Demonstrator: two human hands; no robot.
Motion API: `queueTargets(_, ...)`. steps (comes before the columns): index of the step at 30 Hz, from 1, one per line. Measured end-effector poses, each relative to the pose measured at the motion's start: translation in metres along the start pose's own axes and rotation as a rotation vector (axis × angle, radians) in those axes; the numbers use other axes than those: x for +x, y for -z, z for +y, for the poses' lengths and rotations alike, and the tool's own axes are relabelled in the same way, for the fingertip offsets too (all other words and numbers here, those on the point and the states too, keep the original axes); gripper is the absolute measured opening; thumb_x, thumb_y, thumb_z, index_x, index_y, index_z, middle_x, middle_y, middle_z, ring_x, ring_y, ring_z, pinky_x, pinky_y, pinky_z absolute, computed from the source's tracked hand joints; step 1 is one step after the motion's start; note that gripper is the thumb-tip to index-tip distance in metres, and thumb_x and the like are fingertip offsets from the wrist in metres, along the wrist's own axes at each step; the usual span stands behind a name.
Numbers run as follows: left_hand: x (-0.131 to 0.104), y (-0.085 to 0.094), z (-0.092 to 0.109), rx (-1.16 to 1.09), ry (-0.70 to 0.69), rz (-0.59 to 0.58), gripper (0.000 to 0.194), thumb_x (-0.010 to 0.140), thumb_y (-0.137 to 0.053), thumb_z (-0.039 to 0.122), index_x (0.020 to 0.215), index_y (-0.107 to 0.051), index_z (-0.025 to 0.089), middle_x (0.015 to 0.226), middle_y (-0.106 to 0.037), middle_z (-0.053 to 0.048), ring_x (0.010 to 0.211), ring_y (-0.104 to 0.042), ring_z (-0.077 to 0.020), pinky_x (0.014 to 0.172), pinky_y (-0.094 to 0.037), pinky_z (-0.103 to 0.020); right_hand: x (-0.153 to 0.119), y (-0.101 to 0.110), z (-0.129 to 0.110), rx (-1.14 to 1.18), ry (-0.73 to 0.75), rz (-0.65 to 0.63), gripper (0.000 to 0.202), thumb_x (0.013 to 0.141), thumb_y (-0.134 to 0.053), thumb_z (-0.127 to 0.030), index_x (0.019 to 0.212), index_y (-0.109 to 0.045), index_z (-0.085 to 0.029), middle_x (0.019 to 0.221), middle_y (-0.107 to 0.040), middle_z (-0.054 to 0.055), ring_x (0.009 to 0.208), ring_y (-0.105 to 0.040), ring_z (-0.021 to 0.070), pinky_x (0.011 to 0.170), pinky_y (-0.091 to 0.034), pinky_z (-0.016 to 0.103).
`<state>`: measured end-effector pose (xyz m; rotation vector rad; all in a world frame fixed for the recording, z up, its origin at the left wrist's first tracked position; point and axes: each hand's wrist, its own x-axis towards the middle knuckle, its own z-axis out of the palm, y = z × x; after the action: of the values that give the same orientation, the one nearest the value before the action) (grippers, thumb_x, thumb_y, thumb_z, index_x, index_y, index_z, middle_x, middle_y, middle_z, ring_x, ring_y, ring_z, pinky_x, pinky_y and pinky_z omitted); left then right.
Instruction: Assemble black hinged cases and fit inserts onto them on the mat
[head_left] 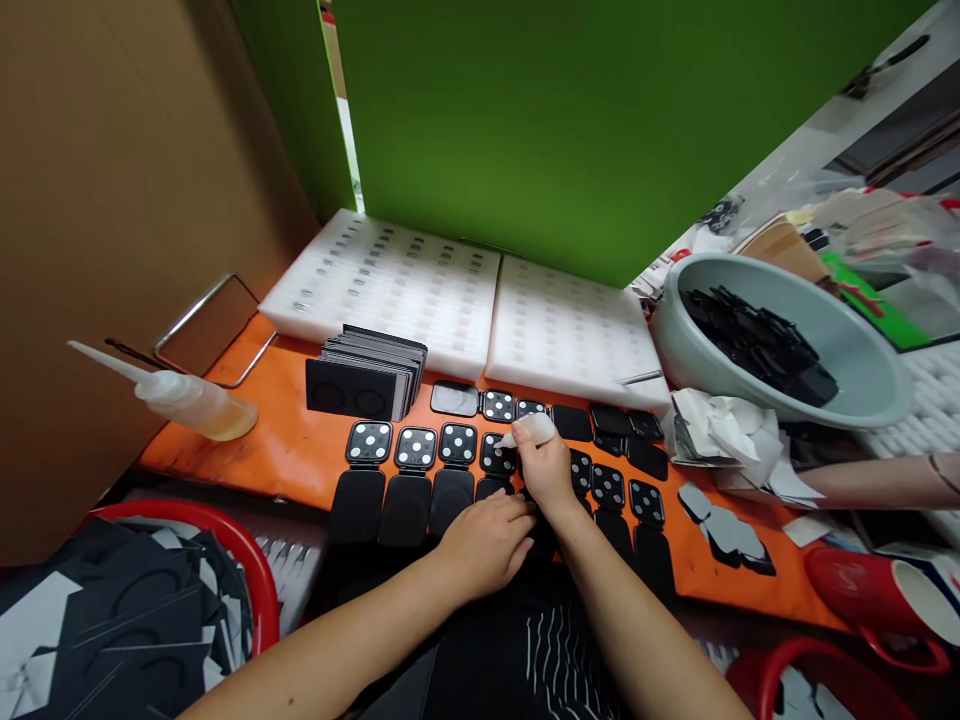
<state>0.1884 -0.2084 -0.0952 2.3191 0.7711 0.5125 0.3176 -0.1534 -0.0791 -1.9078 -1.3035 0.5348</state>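
Note:
My right hand [546, 475] is wrapped round a small white squeeze bottle [539, 429], its thin tip pointing left over a black hinged case [498, 455] with pale round dots on its upper half. My left hand [484, 545] lies palm down, fingers stretched, over the lower flaps of the cases in front of me. To its left, several opened cases stand in a row, such as one dotted case [370, 442] with a plain black flap [357, 507] below. More dotted cases [607, 486] continue right of my right hand, partly hidden by it.
White foam trays [382, 285] lie behind the row, beside a stack of black cards [360, 375]. A larger squeeze bottle [199, 405] stands left. A grey basin [780, 270] of black pieces, a red mug [870, 590] and grey plates [727, 530] are right. A red tub [259, 570] sits lower left.

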Motion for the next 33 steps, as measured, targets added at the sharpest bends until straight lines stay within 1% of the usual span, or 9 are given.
queueTargets(3, 0.001, 0.0, 0.001, -0.005, 0.011, -0.008, 0.026, 0.086, -0.05, 0.022, 0.109, -0.06, 0.018, 0.119, -0.062, -0.005, 0.113, -0.054, -0.0202, 0.104, -0.038, -0.04, 0.002, 0.002, 0.001, 0.005, -0.018, 0.007, 0.038, 0.076, -0.053, -0.056, 0.072, -0.057, -0.018, 0.067, -0.065, 0.005, 0.064, -0.059, 0.0207, 0.062, -0.043, 0.03)
queueTargets(8, -0.007, 0.01, 0.0, 0.014, 0.001, 0.003, 0.025, 0.086, -0.053, 0.026, 0.106, -0.062, 0.018, 0.118, -0.063, -0.006, 0.113, -0.053, -0.0223, 0.104, -0.036, -0.044, 0.001, 0.003, -0.004, 0.198, -0.071, -0.038, 0.039, 0.078, -0.051, -0.055, 0.072, -0.057, -0.017, 0.067, -0.064, 0.004, 0.062, -0.058, 0.0186, 0.058, -0.044, 0.028)
queueTargets(12, -0.019, 0.025, -0.006, 0.034, 0.049, 0.05, 0.021, 0.087, -0.049, 0.024, 0.1, -0.065, 0.019, 0.107, -0.066, -0.005, 0.106, -0.057, -0.0204, 0.103, -0.037, -0.042, -0.007, -0.01, -0.015, 0.184, -0.027, -0.136, 0.039, 0.078, -0.052, -0.055, 0.072, -0.06, -0.017, 0.063, -0.063, 0.003, 0.059, -0.057, 0.0179, 0.056, -0.043, 0.027)
queueTargets(15, -0.023, 0.032, -0.011, 0.006, 0.086, 0.034, 0.019, 0.087, -0.048, 0.02, 0.094, -0.065, 0.019, 0.105, -0.066, -0.004, 0.101, -0.059, -0.0177, 0.102, -0.038, -0.038, -0.011, -0.021, -0.024, 0.114, 0.024, -0.155, 0.041, 0.078, -0.051, -0.056, 0.073, -0.061, -0.017, 0.063, -0.063, 0.003, 0.059, -0.057, 0.0179, 0.056, -0.042, 0.027)
queueTargets(18, -0.023, 0.033, -0.014, -0.02, 0.107, 0.021, 0.017, 0.086, -0.048, 0.02, 0.091, -0.065, 0.02, 0.104, -0.066, -0.003, 0.1, -0.059, -0.0167, 0.103, -0.038, -0.036, -0.01, -0.027, -0.028, 0.039, 0.091, -0.161, 0.04, 0.079, -0.051, -0.054, 0.077, -0.062, -0.017, 0.066, -0.064, 0.004, 0.061, -0.057, 0.018, 0.057, -0.041, 0.027)
queueTargets(21, -0.022, 0.031, -0.016, -0.035, 0.129, 0.026, 0.017, 0.087, -0.048, 0.021, 0.09, -0.065, 0.019, 0.101, -0.067, -0.003, 0.099, -0.06, -0.0166, 0.103, -0.038, -0.036, -0.008, -0.027, -0.028, -0.019, 0.12, -0.17, 0.039, 0.08, -0.05, -0.054, 0.076, -0.062, -0.017, 0.064, -0.064, 0.004, 0.059, -0.056, 0.0176, 0.056, -0.04, 0.027)
queueTargets(27, -0.023, 0.031, -0.017, -0.041, 0.121, 0.032, 0.018, 0.087, -0.048, 0.023, 0.091, -0.065, 0.02, 0.105, -0.066, -0.003, 0.101, -0.059, -0.0172, 0.103, -0.038, -0.037, -0.002, -0.028, -0.031, 0.051, 0.071, -0.136, 0.038, 0.08, -0.05, -0.054, 0.072, -0.06, -0.018, 0.062, -0.063, 0.002, 0.058, -0.055, 0.0171, 0.055, -0.041, 0.026)
queueTargets(30, -0.023, 0.032, -0.017, -0.039, 0.125, 0.027, 0.017, 0.086, -0.049, 0.023, 0.089, -0.065, 0.02, 0.103, -0.067, -0.003, 0.099, -0.06, -0.0178, 0.101, -0.04, -0.037, 0.0, -0.036, -0.036, 0.083, 0.091, -0.145, 0.038, 0.08, -0.049, -0.054, 0.072, -0.06, -0.018, 0.063, -0.063, 0.002, 0.06, -0.057, 0.0174, 0.057, -0.042, 0.027)
queueTargets(33, -0.021, 0.034, -0.017, -0.036, 0.145, 0.022, 0.015, 0.085, -0.05, 0.022, 0.087, -0.065, 0.019, 0.098, -0.067, -0.003, 0.094, -0.06, -0.0188, 0.097, -0.043, -0.036, 0.002, -0.042, -0.039, 0.025, 0.119, -0.153, 0.039, 0.079, -0.05, -0.055, 0.073, -0.061, -0.018, 0.063, -0.063, 0.003, 0.061, -0.057, 0.0182, 0.058, -0.041, 0.028)
